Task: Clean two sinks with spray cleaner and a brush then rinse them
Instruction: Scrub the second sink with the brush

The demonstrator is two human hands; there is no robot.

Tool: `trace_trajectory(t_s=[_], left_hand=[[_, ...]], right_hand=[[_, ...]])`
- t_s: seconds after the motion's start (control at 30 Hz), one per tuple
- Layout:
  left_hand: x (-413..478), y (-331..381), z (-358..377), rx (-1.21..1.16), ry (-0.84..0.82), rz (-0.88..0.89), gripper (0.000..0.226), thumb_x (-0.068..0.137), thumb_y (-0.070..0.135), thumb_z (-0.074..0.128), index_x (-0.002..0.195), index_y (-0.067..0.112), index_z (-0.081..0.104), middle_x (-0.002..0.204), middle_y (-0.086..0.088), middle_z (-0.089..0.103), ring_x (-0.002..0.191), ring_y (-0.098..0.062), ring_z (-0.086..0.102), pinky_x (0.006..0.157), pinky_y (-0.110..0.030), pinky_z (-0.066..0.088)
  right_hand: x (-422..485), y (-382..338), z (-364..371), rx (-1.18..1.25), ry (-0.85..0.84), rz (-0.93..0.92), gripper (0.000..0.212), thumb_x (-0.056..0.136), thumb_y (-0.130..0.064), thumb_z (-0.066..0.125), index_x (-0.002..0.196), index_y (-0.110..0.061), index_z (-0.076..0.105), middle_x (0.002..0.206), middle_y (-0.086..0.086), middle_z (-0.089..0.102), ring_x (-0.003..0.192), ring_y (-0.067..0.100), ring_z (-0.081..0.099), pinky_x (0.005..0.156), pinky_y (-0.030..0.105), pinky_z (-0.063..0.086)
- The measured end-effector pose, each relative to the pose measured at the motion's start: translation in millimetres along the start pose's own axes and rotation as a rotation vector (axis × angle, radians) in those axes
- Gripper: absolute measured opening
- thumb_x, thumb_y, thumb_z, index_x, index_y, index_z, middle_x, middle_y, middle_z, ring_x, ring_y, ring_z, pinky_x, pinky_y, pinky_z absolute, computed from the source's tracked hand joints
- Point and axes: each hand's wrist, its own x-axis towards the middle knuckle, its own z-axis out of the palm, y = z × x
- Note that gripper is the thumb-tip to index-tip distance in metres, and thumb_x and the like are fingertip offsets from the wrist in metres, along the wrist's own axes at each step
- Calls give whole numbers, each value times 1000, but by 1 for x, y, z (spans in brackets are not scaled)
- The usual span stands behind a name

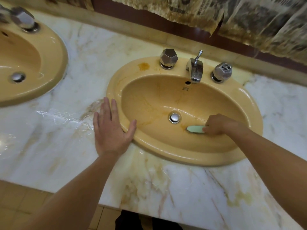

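Note:
Two yellow-orange oval sinks are set in a marble counter. The right sink [245,103] lies in front of me, wet, with orange stains around its chrome drain [174,117]. My right hand [217,124] grips a pale green brush [195,129] and presses it on the basin floor just right of the drain. My left hand [112,128] lies flat, fingers straight, on the counter and the sink's left rim. The left sink [54,52] is partly in view at the far left. No spray bottle is in view.
The right sink has a chrome spout [195,68] between two faceted knobs [168,58] [221,72]. The marble counter [69,90] is wet between the sinks. Stained newspaper [249,15] hangs on the wall behind. The counter's front edge runs below my arms.

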Motion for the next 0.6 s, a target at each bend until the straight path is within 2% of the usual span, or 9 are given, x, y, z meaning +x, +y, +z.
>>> trace_trajectory(t_s=[0.13, 0.23, 0.27, 0.37, 0.4, 0.47, 0.5, 0.57, 0.6], left_hand=[[0, 1, 0, 1, -11, 1, 91, 93, 69, 31, 162, 13, 12, 170, -6, 3, 157, -18, 7, 126, -45, 9], [0, 1, 0, 3, -9, 3, 90, 93, 69, 31, 162, 14, 12, 170, -6, 3, 157, -18, 7, 127, -45, 9], [0, 1, 0, 1, -11, 4, 90, 93, 69, 31, 162, 14, 12, 170, -6, 3, 157, -18, 7, 127, -45, 9], [0, 1, 0, -1, -12, 0, 90, 94, 69, 30, 162, 14, 12, 171, -5, 2, 157, -16, 6, 127, -45, 9], [0, 0, 0, -5, -8, 0, 90, 94, 69, 30, 162, 14, 12, 171, -4, 3, 157, -16, 6, 127, -45, 8], [0, 1, 0, -11, -4, 1, 90, 93, 69, 30, 162, 14, 12, 171, -4, 3, 156, -16, 7, 127, -45, 9], [0, 1, 0, -11, -7, 2, 90, 93, 69, 29, 162, 14, 12, 171, -3, 3, 156, -16, 8, 127, -45, 9], [0, 1, 1, -16, -8, 0, 90, 93, 70, 29, 162, 14, 13, 171, -3, 3, 156, -16, 8, 127, -45, 9], [0, 1, 1, -17, -7, -1, 91, 93, 70, 30, 162, 14, 13, 171, -4, 3, 156, -16, 8, 127, -45, 8]], right_hand=[[-5, 1, 2, 102, 60, -48, 30, 98, -40, 42, 111, -22, 62, 114, 7, 64, 98, 27, 60, 85, 39, 52], [-8, 1, 4, 164, 217, 0, 29, 101, -35, 42, 114, -18, 62, 110, 10, 64, 96, 30, 62, 78, 36, 51], [-11, 1, 4, 213, 185, 1, 30, 101, -33, 42, 110, -16, 66, 106, 9, 65, 93, 29, 62, 74, 34, 49], [-15, 4, 0, 286, -146, -40, 26, 96, -22, 49, 90, -12, 72, 80, 4, 62, 69, 24, 55, 60, 28, 45], [-15, 5, -3, 285, -151, -32, 25, 95, -22, 49, 89, -11, 71, 79, 2, 61, 69, 23, 54, 60, 27, 46], [-14, 10, -5, 266, -21, 0, 29, 98, -24, 45, 93, -12, 71, 92, 4, 65, 81, 24, 59, 72, 29, 51], [-13, 11, -6, 296, -16, 13, 31, 97, -26, 45, 97, -11, 72, 94, 5, 67, 82, 25, 61, 72, 29, 52], [-16, 7, -7, 291, -189, -44, 32, 92, -30, 53, 101, -8, 74, 75, 3, 65, 63, 22, 55, 56, 25, 44], [-18, 5, -7, 311, -258, -46, 34, 90, -32, 55, 101, -7, 74, 70, 2, 61, 60, 21, 51, 53, 25, 41]])
